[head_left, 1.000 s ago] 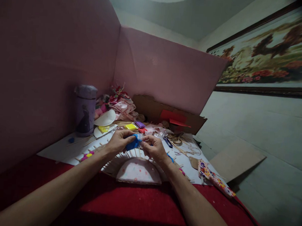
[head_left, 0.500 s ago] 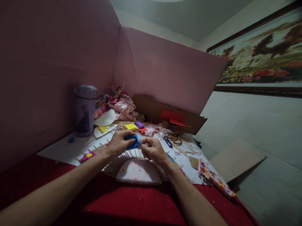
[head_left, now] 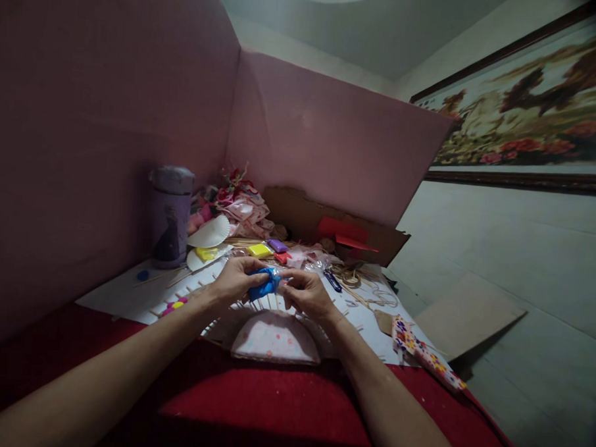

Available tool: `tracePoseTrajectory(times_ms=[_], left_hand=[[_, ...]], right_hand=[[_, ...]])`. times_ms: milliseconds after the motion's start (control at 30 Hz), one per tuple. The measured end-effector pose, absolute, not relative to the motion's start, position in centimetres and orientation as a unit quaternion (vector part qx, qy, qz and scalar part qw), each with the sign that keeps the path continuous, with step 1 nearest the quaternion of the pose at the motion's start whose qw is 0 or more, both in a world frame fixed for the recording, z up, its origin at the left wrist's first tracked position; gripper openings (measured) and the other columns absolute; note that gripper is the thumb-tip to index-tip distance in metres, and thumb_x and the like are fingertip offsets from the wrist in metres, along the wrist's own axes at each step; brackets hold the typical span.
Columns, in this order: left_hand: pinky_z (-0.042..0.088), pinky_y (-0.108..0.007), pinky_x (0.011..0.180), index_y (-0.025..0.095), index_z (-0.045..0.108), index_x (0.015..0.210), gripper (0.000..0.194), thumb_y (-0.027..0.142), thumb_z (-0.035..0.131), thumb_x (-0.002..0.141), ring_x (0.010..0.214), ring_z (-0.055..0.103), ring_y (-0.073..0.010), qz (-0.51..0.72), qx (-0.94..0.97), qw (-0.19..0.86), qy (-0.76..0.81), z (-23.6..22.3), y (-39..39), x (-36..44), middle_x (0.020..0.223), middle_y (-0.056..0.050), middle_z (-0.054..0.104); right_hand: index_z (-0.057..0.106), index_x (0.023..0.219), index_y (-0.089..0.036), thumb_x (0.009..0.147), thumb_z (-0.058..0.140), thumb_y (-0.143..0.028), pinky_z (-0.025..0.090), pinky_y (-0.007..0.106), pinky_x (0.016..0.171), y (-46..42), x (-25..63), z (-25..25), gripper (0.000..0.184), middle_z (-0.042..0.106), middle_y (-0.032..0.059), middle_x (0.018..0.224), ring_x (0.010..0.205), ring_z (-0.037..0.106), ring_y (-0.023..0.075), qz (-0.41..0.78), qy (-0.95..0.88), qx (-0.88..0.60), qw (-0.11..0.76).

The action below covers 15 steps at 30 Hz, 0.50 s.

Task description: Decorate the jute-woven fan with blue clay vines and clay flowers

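Observation:
Between my hands is a small packet of blue modelling clay point(head_left: 261, 286) in clear plastic wrap. My left hand point(head_left: 233, 281) is closed on its left side, with the thumb across the front. My right hand point(head_left: 307, 292) pinches the clear plastic at the packet's right end. Below the hands stands a half-round piece covered in pale spotted cloth point(head_left: 275, 340), with thin sticks fanning out behind it. A magenta and yellow flower point(head_left: 174, 305) lies by my left forearm, partly hidden by it.
A purple tumbler point(head_left: 170, 218) stands at the left. Yellow point(head_left: 260, 250) and purple point(head_left: 277, 246) clay packets lie behind my hands, and a dark blue cutter point(head_left: 332, 280) to the right. A flower-patterned handle point(head_left: 428, 356) lies at the right edge. Pink panels point(head_left: 312, 135) enclose the back.
The blue packet has tilted, showing more of its blue face. My right hand has shifted slightly right at the plastic end. The view has moved a little.

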<state>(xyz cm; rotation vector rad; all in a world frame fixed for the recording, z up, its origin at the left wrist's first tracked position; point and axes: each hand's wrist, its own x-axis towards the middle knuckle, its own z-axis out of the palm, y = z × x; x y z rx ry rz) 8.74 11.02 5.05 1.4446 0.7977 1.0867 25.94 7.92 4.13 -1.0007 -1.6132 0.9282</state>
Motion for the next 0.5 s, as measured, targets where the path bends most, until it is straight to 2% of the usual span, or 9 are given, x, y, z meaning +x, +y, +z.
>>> tracePoseTrajectory(times_ms=[233, 500], left_hand=[[0.025, -0.016, 0.03, 0.011, 0.063, 0.076, 0.02, 0.024, 0.071, 0.063, 0.031, 0.041, -0.0056, 0.412, 0.605, 0.585, 0.348, 5.24, 10.78, 8.35, 0.047, 0.002, 0.058], [0.028, -0.016, 0.03, 0.01, 0.066, 0.078, 0.026, 0.029, 0.073, 0.061, 0.034, 0.044, -0.0056, 0.4, 0.604, 0.608, 0.326, 5.27, 10.45, 8.65, 0.049, 0.001, 0.058]], right_hand=[[0.066, 0.074, -0.014, 0.06, 0.074, -0.036, 0.027, 0.016, 0.03, 8.21, 25.51, 3.47, 0.027, 0.049, -0.0069, 0.035, 0.029, 0.041, 0.0057, 0.373, -0.649, -0.413, 0.518], [0.061, 0.068, -0.016, 0.07, 0.066, -0.038, 0.028, 0.015, 0.033, 7.99, 25.22, 3.24, 0.023, 0.048, -0.0067, 0.039, 0.031, 0.038, 0.0046, 0.336, -0.656, -0.412, 0.536]])
